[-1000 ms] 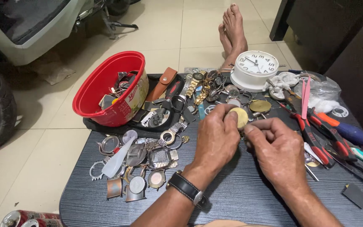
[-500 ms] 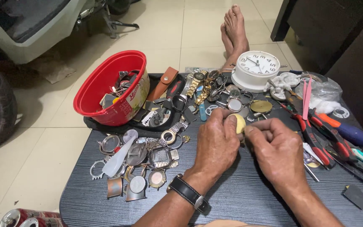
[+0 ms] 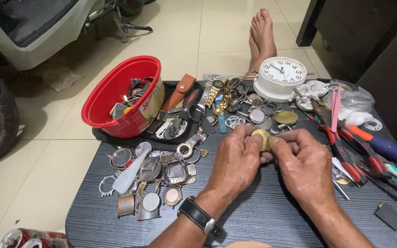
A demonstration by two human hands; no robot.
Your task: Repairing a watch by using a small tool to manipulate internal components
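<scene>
So both hands were bunched together just right of the middle of the dark table (image 3: 263,216). The left hand (image 3: 235,160) and the right hand (image 3: 302,165) each had thumb and fingertips pinched narrow on a small round brass-coloured watch part (image 3: 262,138), which sat between them, held up off the tabletop. I couldn't tell whether it was a case back or a whole movement, because the fingers covered most of it.

Risk-wise, I'd say the grip was the weak spot. It was a tiny, smooth disc held only by fingertips, so any twist or prying push could have popped it loose. At 9 o'clock from the hands lay a heap of watch cases (image 3: 152,177), and at 12 o'clock more watches (image 3: 221,94) sat on a black mat. A dropped part would have blended right into that mess.

At 3 o'clock there were red-handled pliers (image 3: 343,149) and screwdrivers (image 3: 377,144), pretty close to the right wrist. A sideways jerk of that hand could have knocked into them or sent them off the edge.

The red bowl (image 3: 116,98) at 10 o'clock sat tilted and full of bits, so a bump to the table might have spilled it. The white alarm clock (image 3: 281,76) at 1 o'clock looked stable enough. A strap watch (image 3: 201,218) sat on the left wrist, clear of everything.
</scene>
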